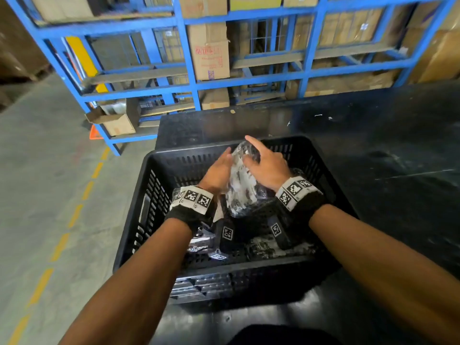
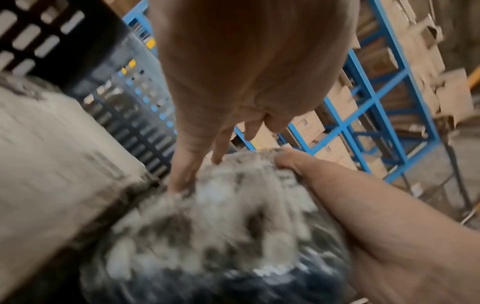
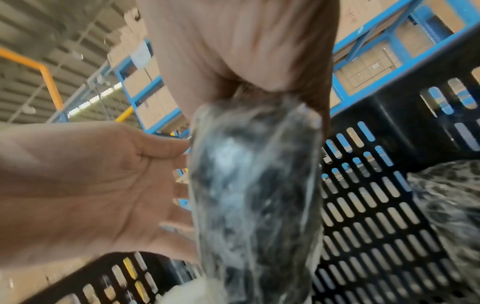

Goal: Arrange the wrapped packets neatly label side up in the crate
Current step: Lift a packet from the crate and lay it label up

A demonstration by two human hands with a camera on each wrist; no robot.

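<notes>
There, at centre frame, the left hand (image 1: 219,170) lay flat and straight-fingered against the packet (image 1: 242,185), which stood on edge above the crate (image 1: 321,155), long axis running up the frame; the right hand (image 1: 267,168) curled over its top, equally near.

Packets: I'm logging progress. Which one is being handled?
The packet raised between both hands, above the crate; the rest lie on its floor.
</notes>
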